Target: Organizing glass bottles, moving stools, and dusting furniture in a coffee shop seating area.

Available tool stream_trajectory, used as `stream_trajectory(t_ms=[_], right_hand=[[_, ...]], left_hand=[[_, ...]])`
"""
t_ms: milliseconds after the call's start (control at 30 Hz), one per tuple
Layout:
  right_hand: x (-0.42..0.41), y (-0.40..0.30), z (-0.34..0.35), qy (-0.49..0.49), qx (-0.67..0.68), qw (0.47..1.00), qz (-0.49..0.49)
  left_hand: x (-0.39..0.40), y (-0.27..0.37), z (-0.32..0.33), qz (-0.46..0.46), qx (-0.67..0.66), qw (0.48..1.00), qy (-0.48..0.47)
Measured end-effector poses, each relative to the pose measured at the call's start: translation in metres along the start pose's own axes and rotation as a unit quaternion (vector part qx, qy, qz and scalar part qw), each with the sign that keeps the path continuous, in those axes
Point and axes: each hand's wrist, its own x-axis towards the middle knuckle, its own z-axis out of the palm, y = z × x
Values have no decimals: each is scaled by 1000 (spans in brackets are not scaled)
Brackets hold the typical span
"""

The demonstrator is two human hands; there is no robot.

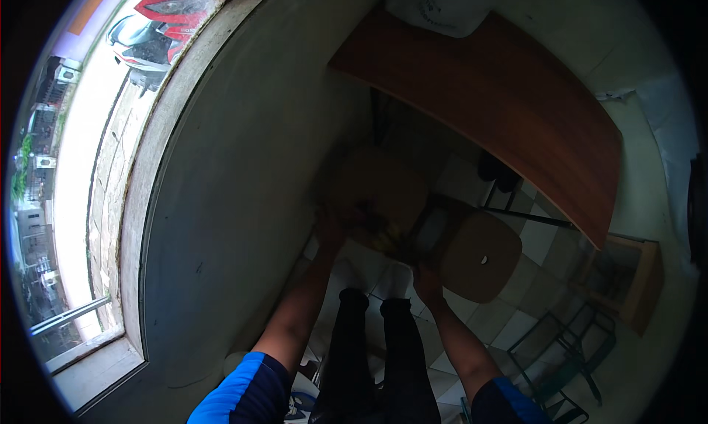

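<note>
Deep shadow covers the area around both hands. My left hand [331, 227] is beside the wall, at the near left edge of a round-cornered brown seat [381, 175]. My right hand [426, 280] is lower and to the right, by the near edge of a dark object with a pale grey panel [432, 229]. Between my hands is a small dark and yellow item [390, 239], too dim to name. A second brown seat [481, 258] with a small hole lies right of my right hand. The fingers of both hands are lost in the dark.
A reddish-brown wooden tabletop [498, 103] spans the upper right, with a white bag [442, 6] on it. A wooden box-like frame [619, 274] and a green metal frame [569, 352] stand at right. A window ledge [138, 203] runs along the left wall; a red motorcycle [171, 26] is outside.
</note>
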Motion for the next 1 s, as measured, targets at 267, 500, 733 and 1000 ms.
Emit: stream_trajectory(t_ms=[267,500,733,1000], right_hand=[[41,-11,-28,15,51,983,176],[17,-41,9,-24,-41,999,-25],[61,-38,-14,46,65,973,218],[3,-78,36,-113,20,992,42]], left_hand=[[10,1,19,5,-232,970,-70],[20,-37,6,38,-239,964,-109],[9,-18,-33,18,-145,977,-154],[35,-100,21,-78,-404,896,-164]])
